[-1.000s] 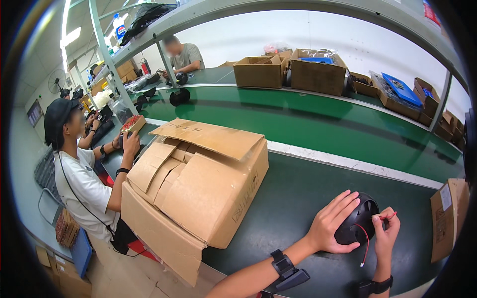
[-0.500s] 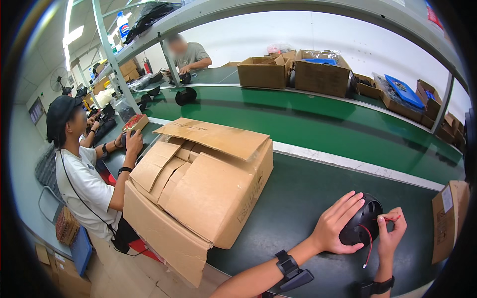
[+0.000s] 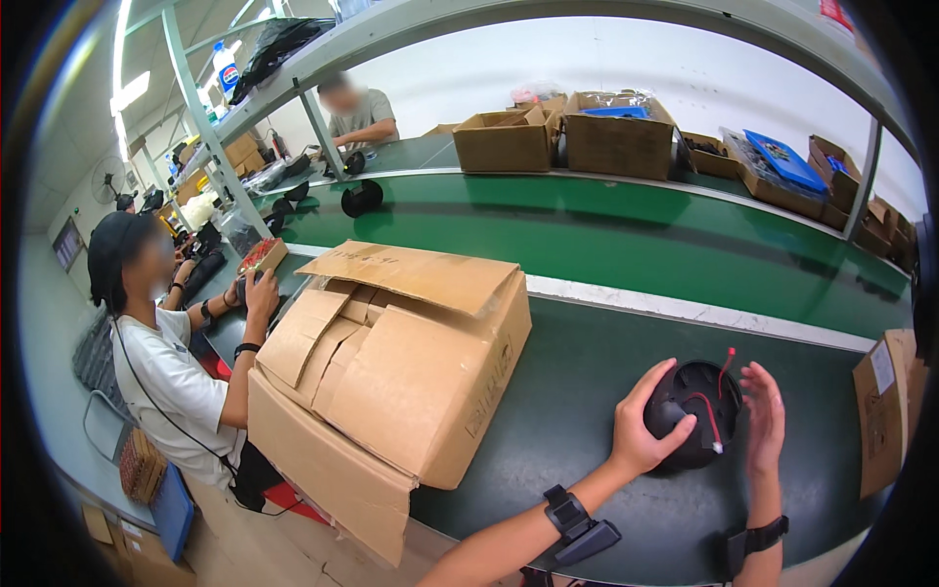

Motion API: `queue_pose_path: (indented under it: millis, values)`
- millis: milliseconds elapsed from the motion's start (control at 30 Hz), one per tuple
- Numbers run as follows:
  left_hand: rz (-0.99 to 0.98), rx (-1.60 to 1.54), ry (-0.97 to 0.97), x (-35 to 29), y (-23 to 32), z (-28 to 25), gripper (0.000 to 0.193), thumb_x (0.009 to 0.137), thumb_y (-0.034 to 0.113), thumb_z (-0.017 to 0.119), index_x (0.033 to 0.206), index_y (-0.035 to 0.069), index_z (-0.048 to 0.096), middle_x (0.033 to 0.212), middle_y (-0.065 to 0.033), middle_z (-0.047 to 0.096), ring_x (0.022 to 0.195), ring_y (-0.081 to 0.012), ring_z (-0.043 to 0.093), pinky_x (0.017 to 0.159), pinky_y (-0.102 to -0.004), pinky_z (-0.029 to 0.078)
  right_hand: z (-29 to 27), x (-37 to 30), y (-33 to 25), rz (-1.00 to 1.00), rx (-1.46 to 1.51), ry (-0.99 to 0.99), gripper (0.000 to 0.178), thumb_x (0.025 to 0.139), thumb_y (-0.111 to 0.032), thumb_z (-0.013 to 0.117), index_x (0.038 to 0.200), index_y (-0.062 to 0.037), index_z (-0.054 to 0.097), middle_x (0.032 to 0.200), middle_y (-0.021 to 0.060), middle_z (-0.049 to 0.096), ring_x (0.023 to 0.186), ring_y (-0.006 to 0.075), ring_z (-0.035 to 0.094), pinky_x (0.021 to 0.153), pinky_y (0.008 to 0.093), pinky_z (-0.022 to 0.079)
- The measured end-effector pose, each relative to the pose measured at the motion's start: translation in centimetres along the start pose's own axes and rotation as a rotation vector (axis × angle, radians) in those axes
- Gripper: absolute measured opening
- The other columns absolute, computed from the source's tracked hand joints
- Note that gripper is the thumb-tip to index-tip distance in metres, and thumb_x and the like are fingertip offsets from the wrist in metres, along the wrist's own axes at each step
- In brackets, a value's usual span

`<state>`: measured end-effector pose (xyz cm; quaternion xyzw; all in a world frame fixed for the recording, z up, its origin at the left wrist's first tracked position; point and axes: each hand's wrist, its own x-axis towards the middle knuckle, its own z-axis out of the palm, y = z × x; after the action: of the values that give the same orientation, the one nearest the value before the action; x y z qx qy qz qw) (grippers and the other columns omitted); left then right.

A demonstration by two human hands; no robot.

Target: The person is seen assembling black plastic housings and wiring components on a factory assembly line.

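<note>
A round black plastic housing (image 3: pixel 693 452) rests on the dark green worktop (image 3: pixel 587 391) at the right. My left hand (image 3: pixel 641 430) wraps around its left side, with the thumb across the front and the fingers along the far edge. From inside the housing a red wire (image 3: pixel 708 411) hangs out over the near side and ends in a small white connector (image 3: pixel 718 447). Another red lead (image 3: pixel 725 370) sticks up at the top right, with a red tip. Beside the housing's right edge, my right hand (image 3: pixel 765 421) is open, fingers stretched upward, holding nothing.
A large cardboard box (image 3: pixel 391 382) with raised flaps stands left of my hands. Another carton (image 3: pixel 885 411) is at the right edge. Beyond runs a green conveyor belt (image 3: pixel 587 225) carrying black parts (image 3: pixel 362 199). A co-worker (image 3: pixel 181 352) sits at the left, another (image 3: pixel 357 117) across the belt.
My right hand has let go of the red lead and drawn back to the right, opening. The housing has turned, and my left hand has shifted to its left side.
</note>
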<state>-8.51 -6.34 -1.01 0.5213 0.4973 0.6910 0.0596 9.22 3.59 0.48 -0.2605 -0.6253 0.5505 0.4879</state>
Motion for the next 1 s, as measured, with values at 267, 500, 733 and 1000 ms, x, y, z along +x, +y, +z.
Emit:
queue_pose_path:
  millis: [267,500,733,1000]
  values:
    - [-0.222,-0.378,-0.044,-1.4,-0.1,1.4,0.055,0.082,0.019,0.069,0.128,-0.006,0.051,0.122,-0.0193,0.061,0.114,-0.0253,0.059,0.099,-0.0337,0.042,2.1,-1.5,0.5,0.235,0.426,-0.101,0.071,0.099,-0.052,0.019,0.133,0.0046,0.047,0.129,0.015,0.056,0.119,0.0241,0.053,0.104,0.0357,0.04]
    - [-0.229,-0.395,-0.122,-1.4,-0.2,1.2,0.063,0.084,0.029,0.064,0.132,-0.009,0.046,0.13,-0.0216,0.055,0.123,-0.0275,0.052,0.105,-0.0353,0.036,1.6,-1.5,1.3,0.159,0.396,-0.084,0.066,0.099,-0.047,0.021,0.128,0.0047,0.051,0.121,0.0147,0.06,0.111,0.0235,0.058,0.1,0.035,0.043]
    - [-0.046,-0.357,-0.073,-0.7,-0.4,1.1,0.057,0.081,0.02,0.067,0.128,-0.006,0.051,0.12,-0.022,0.061,0.113,-0.0305,0.06,0.098,-0.0352,0.043,1.6,-1.2,1.6,0.046,0.349,-0.057,0.061,0.095,-0.039,0.029,0.126,0.0083,0.051,0.122,0.0175,0.06,0.113,0.0241,0.056,0.101,0.0342,0.041]
    - [-0.154,-0.301,-0.133,-0.7,-0.6,0.9,0.064,0.082,0.033,0.065,0.13,-0.006,0.05,0.126,-0.021,0.059,0.119,-0.0285,0.057,0.102,-0.0357,0.04,1.1,-1.1,2.9,-0.023,0.319,-0.104,0.06,0.095,-0.039,0.031,0.126,0.0086,0.051,0.122,0.0171,0.059,0.114,0.0244,0.056,0.102,0.0346,0.041]
